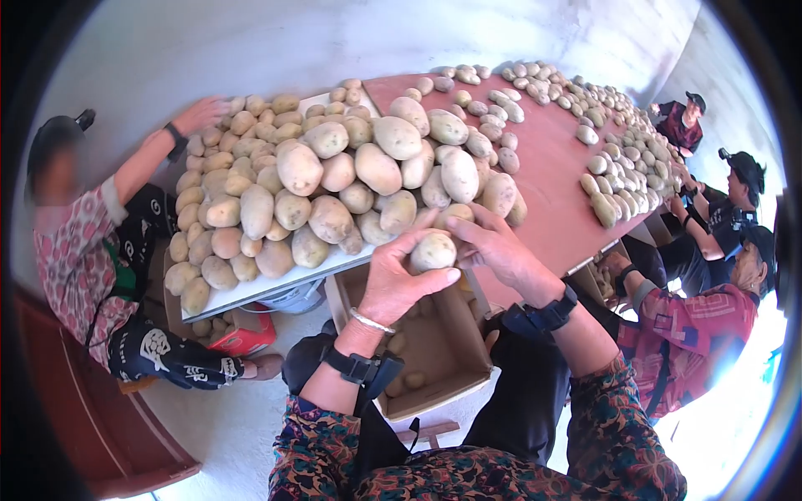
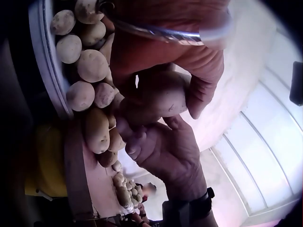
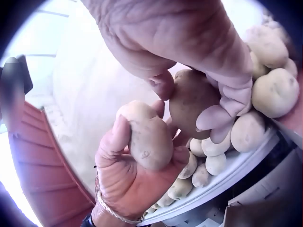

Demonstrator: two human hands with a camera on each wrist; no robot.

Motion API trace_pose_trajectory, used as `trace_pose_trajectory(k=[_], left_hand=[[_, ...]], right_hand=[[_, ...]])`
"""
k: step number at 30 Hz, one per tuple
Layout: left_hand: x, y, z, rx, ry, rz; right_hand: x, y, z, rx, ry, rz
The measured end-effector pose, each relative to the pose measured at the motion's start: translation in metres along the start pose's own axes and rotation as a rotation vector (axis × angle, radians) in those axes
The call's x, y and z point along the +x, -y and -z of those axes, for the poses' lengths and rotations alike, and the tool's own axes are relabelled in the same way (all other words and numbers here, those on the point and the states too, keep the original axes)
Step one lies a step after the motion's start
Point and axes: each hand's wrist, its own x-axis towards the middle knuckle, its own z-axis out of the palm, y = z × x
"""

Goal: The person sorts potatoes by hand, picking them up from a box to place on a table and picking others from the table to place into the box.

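Note:
My left hand (image 1: pixel 394 280) grips a pale potato (image 1: pixel 433 251), with the thumb across its near side and the fingers curled behind. Close beside it, my right hand (image 1: pixel 508 257) grips a second potato (image 3: pixel 191 101) between thumb and fingers. In the right wrist view the two potatoes sit side by side, the left hand's one (image 3: pixel 150 141) lighter and marked with small spots. Both hands are raised at the front edge of the big potato heap (image 1: pixel 330 217), above an open cardboard box (image 1: pixel 443 367) with a few potatoes inside.
The heap lies on a white-topped table (image 1: pixel 242 296), which meets a reddish board (image 1: pixel 543 217) bearing more potatoes. To the left a person (image 1: pixel 100 259) reaches over the heap. Several people are at the right, one in a pink patterned top (image 1: pixel 693 342). A red box (image 1: pixel 246 330) stands under the table.

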Motion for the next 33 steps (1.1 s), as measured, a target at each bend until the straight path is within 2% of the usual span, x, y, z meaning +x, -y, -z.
trace_pose_trajectory(k=[3, 5, 7, 9, 10, 12, 14, 16, 18, 20, 22, 24, 30, 32, 33], left_hand=[[-0.003, 0.003, 0.001, -0.108, 0.008, 0.076], [0.000, 0.005, 0.003, -0.378, -0.070, 0.150], [0.002, 0.009, 0.011, -0.430, -0.142, 0.203], [0.004, 0.011, 0.019, -0.453, -0.255, 0.275], [0.004, 0.010, 0.022, -0.455, -0.255, 0.281], [0.005, 0.007, 0.029, -0.678, -0.326, 0.326], [0.005, 0.013, 0.035, -0.678, -0.325, 0.317], [0.006, 0.017, 0.037, -0.593, -0.484, 0.215], [0.007, 0.013, 0.043, -0.510, -0.489, 0.169], [0.009, 0.007, 0.049, -0.547, -0.408, 0.095], [0.009, 0.006, 0.053, -0.592, -0.398, 0.115], [0.009, 0.007, 0.058, -0.713, -0.297, 0.159], [0.013, 0.018, 0.068, -0.633, -0.358, 0.164], [0.016, 0.009, 0.062, -0.390, -0.724, -0.022], [0.016, 0.005, 0.062, -0.354, -0.786, -0.080]], right_hand=[[-0.010, -0.004, -0.001, 0.191, -0.078, -0.057], [-0.014, -0.007, 0.001, 0.303, -0.084, -0.053], [-0.018, -0.003, -0.001, 0.464, -0.154, -0.038], [-0.021, -0.003, -0.001, 0.550, -0.151, -0.006], [-0.022, -0.004, 0.000, 0.637, -0.147, 0.032], [-0.018, -0.012, 0.004, 0.694, -0.092, 0.056], [-0.015, -0.021, 0.004, 0.754, -0.034, 0.083], [-0.013, -0.028, 0.001, 0.681, -0.116, 0.088], [-0.013, -0.034, -0.002, 0.696, -0.133, 0.070], [-0.013, -0.040, -0.001, 0.711, -0.151, 0.054], [-0.012, -0.044, 0.003, 0.712, -0.044, 0.092], [-0.013, -0.041, 0.004, 0.730, -0.032, 0.099], [-0.016, -0.041, 0.009, 0.795, -0.005, 0.155], [-0.017, -0.039, 0.007, 0.828, -0.018, 0.165], [-0.017, -0.035, 0.005, 0.854, -0.088, 0.165]])
